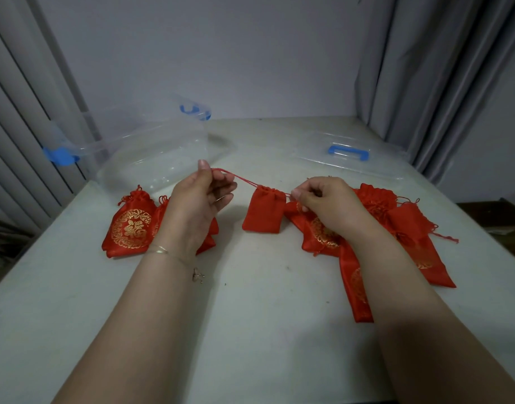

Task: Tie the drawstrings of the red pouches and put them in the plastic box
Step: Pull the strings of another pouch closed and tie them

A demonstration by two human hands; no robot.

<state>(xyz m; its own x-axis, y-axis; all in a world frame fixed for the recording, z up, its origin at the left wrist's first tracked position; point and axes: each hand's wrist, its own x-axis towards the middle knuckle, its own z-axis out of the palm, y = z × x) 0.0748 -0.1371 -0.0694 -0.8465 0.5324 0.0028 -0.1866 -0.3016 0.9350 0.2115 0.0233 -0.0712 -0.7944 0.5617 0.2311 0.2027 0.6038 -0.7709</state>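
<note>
The left hand (202,193) is pinching one drawstring (236,177) between thumb and fingers and drawing it up and outward; the right hand (323,199) is pinching the opposite cord close to the mouth of the pouch (263,212). The pouch is hanging between the two hands, its mouth gathered shut and its lower edge at or just above the table (250,316). Judged step: cinching is being completed; no knot is visible yet. The next move calls for bringing both cords together and crossing them into a knot without letting the mouth slacken. Cinched pouches (131,225) are lying under and to the left of the left hand; a heap (396,225) of open ones is lying beneath the right forearm. The box (151,158) is standing beyond the left hand, seemingly holding no pouches; its lid (349,158) is lying beyond the right hand.
</note>
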